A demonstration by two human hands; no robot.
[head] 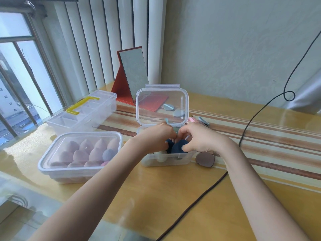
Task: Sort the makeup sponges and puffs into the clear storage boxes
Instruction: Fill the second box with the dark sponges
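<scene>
Both my hands are inside the open clear storage box [151,161] in the middle of the table, its lid [162,105] standing upright behind them. My right hand [199,140] grips a dark blue puff [178,147] with thumb and curled fingers. My left hand [156,137] has its fingers curled down onto the same dark puffs; a pale puff [160,158] lies below near the box's front wall. To the left, a closed clear box [52,164] holds several pink teardrop sponges and a blue one. A brown round puff [205,160] lies on the table just right of the open box.
A clear organiser with a yellow handle [81,105] stands at the back left. A red folding mirror [132,77] stands behind the open box, with grey-blue puffs [178,113] and a pink item [192,120] beside it. A black cable [246,129] crosses the table's right side.
</scene>
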